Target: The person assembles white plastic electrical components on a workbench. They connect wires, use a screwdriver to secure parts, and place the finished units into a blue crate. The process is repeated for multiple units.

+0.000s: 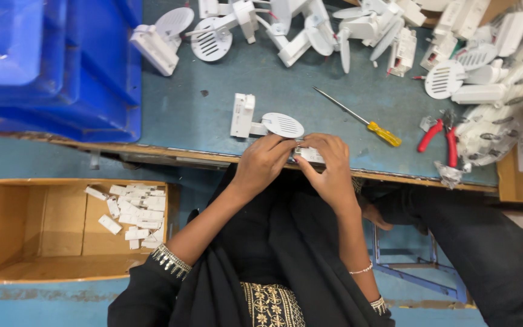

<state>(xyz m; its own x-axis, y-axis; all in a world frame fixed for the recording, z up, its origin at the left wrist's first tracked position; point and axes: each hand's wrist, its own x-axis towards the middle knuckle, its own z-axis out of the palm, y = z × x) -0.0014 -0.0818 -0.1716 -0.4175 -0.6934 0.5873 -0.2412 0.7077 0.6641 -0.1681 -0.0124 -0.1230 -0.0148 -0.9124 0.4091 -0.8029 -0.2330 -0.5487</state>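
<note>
the small white plastic part (309,155) sits at the near edge of the workbench (286,85), pinched between both hands and partly hidden by them. the part overhangs the bench edge; in my judgement a slip of either grip would drop it into the lap or to the floor rather than into the cardboard box (37,233) that stands below the bench, left of the part. the grips are fingertip only, so a hard push could twist the part loose. the screwdriver (358,118) lies just beyond the part, up and to its right, with the red pliers (438,136) farther right; a sweep of the right forearm could knock either one.

left hand (264,162): wrist bent up from the lap, fingers curled, tips closed on the left end of the part. right hand (328,166): knuckles arched over the part, fingers bent and closed on its right end; how far the thumb wraps is hidden.

a white unit with a round slotted grille (267,124) lies just beyond the part, up and left, untouched. the blue bins (62,66) stand well to its left.
</note>
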